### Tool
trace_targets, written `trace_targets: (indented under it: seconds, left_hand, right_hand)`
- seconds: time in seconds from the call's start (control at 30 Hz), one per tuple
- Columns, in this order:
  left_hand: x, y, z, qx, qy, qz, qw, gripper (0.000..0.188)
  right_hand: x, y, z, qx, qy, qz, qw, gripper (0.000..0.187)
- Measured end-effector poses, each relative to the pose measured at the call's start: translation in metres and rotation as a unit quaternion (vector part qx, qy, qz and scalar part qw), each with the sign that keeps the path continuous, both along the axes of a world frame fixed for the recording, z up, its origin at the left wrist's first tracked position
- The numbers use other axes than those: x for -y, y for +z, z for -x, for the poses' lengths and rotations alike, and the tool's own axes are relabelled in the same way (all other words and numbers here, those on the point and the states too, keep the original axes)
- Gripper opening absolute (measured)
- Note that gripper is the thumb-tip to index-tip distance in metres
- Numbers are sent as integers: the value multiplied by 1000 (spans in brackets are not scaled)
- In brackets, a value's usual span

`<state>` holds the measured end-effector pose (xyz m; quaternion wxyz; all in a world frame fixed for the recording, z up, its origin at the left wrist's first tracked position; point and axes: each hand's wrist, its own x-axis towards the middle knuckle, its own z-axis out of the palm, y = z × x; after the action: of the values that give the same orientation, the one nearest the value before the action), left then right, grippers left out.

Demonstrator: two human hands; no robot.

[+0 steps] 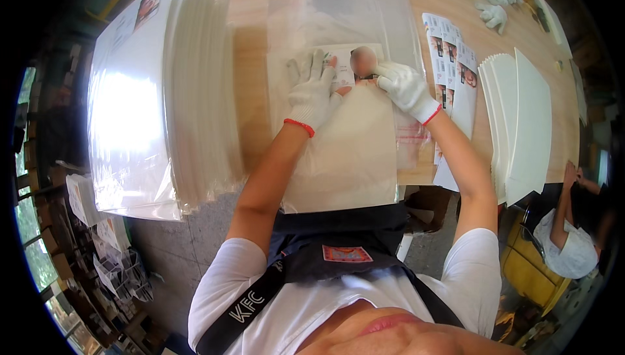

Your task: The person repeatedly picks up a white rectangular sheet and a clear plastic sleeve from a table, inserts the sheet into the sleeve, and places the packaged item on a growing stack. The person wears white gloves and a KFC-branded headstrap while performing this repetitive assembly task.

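A cream board [342, 153] lies flat in front of me at the table's near edge. Near its far end is a white printed label [343, 75] with a portrait picture on its right part. My left hand [310, 93], in a white glove with a red cuff, rests open on the board at the label's left side; its thumb and one fingertip are bare. Gloved the same way, my right hand [406, 88] has its fingers closed at the label's right edge, covering that corner. Clear plastic bags [351, 13] lie under the board and stretch beyond it.
On the left stands a tall stack of boards in clear plastic [130, 121]. To the right are sheets of printed labels [449, 62] and a fanned pile of white boards [530, 127]. White gloves [493, 16] lie far right. Another person [566, 238] sits beyond the table's right side.
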<state>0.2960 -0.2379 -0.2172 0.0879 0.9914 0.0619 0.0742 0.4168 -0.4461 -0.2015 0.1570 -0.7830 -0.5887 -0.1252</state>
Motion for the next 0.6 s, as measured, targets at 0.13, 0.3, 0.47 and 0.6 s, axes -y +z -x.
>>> trace_targets:
  seconds: [0.13, 0.3, 0.47, 0.6]
  left_hand:
    - [0, -2, -3, 5, 3, 21, 1000, 59]
    - [0, 31, 21, -33, -21, 132, 990, 54]
    - [11, 33, 156, 146, -35, 130, 980, 49]
    - [8, -20, 255, 114, 189, 290, 931, 26]
  right_hand:
    - [16, 19, 17, 43, -29, -6, 999, 16]
    - [40, 64, 68, 15, -129, 19, 991, 21]
    - [103, 66, 169, -206, -292, 145, 923, 40]
    - [126, 25, 229, -455, -375, 150, 794, 41]
